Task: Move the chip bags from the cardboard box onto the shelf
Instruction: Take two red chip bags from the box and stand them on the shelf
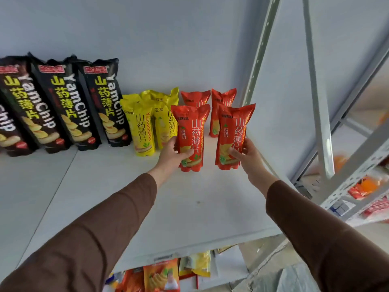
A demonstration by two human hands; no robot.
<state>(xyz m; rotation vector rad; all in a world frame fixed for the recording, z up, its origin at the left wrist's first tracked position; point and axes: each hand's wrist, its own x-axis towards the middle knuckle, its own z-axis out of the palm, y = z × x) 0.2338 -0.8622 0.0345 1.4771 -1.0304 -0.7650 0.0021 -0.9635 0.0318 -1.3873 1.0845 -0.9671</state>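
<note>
Hands were apart — left hand (171, 153) gripped one red bag (190, 137), right hand (245, 153) another red bag (233, 135) — upright over bare shelf (189, 207), near edge well behind.

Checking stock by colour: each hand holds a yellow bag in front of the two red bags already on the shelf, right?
Not quite: the head view shows the left hand and right hand each holding a red bag, not yellow. The rest stands: two red bags stand behind on the shelf.

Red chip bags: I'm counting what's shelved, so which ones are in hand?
The two front ones: the left hand holds one red bag, the right hand the other. Two behind stand free.
</note>
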